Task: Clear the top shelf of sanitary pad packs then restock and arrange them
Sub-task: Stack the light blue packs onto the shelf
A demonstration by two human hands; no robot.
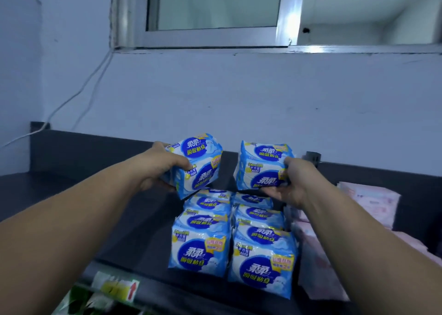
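We hold two bundles of blue packs at the back of the dark shelf (124, 221), one in each hand. Our left hand (162, 168) grips the left bundle (199, 165) from its left side, thumb curled over the front face and fingers wrapped behind; the bundle tilts, its lower corner just above the rows (229, 238). Our right hand (290, 183) grips the right bundle (262, 166) from its right side, thumb hooked on the upper edge, fingers cupped under the base with the palm up; this bundle stands nearly upright. The two bundles are apart, a gap of shelf between them. We cannot tell whether either base touches the shelf. Nearer to us, the rows run in two files, side by side and touching, from the shelf's front edge back to just below the held bundles. Every pack is a soft, pillowy block in glossy, crinkled film, white and sky blue with a dark blue oval and yellow patches. Pink packs (369, 202), matte and blurred, lie just right of the rows. The shelf is flat, smooth and dull black.
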